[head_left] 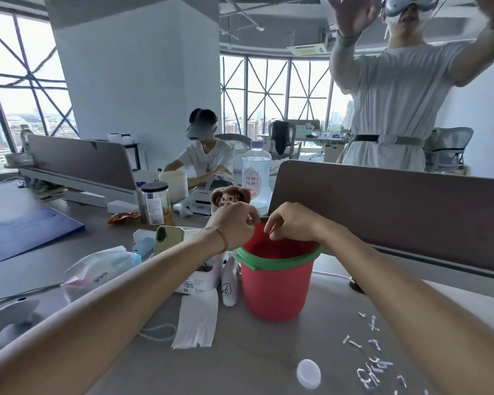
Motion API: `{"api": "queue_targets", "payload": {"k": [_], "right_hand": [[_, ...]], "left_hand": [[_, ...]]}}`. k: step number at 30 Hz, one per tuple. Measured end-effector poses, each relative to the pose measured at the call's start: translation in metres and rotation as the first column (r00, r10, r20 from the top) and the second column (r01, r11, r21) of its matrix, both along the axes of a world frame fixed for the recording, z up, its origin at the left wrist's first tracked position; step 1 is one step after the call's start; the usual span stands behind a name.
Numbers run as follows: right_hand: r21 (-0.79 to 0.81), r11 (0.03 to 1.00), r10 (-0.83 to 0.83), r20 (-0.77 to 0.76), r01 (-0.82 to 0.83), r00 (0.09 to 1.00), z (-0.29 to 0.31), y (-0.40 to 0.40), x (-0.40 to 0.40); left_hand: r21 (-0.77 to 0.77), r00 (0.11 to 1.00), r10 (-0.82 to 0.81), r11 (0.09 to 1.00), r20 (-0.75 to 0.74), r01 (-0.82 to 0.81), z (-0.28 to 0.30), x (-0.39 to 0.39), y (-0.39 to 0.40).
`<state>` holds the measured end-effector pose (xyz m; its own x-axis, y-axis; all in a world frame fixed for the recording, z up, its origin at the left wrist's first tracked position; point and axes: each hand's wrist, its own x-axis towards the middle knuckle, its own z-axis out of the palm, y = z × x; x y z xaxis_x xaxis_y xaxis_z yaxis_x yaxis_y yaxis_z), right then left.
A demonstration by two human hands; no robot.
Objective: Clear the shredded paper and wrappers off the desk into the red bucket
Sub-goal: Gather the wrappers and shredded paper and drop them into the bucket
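Head view: small white shredded paper scraps (374, 363) lie scattered near the desk's (268, 352) right front edge. Featherlight and flimsy, so probably pinch or sweep them. Both hands, left (234, 223) and right (293, 222), hover over the red plastic bucket (275, 292), fingers curled; can't tell if they're holding anything.

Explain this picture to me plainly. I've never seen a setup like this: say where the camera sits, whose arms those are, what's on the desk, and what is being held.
The single picture comes from a camera worn on a person's head, looking forward and down, so the two bare arms reaching in are the wearer's own. No machine is involved. The left hand and right hand hang with curled fingers over the open red bucket; whether they pinch any paper is too small to tell. Shredded paper lies on the desk at the near right, beside a white cap. Left of the bucket lie a white tissue, a phone and a water bottle behind.
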<state>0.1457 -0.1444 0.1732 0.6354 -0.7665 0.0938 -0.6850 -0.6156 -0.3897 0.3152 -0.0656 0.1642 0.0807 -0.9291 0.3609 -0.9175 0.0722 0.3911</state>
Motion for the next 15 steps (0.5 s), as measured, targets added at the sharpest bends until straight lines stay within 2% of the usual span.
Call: {"api": "queue_targets", "payload": {"k": [7,15], "right_hand": [[-0.139,0.990,-0.001,-0.003,0.000,1.000,0.023,0.042,-0.034],[-0.296,0.947,-0.137,-0.023,0.124,0.990,0.022,0.115,-0.102]], "left_hand": [[-0.034,0.997,-0.080,0.996,0.015,0.080,0.010,-0.027,0.018],[-0.095,0.966,-0.244,0.963,0.089,0.252,0.002,-0.089,0.051]]}}
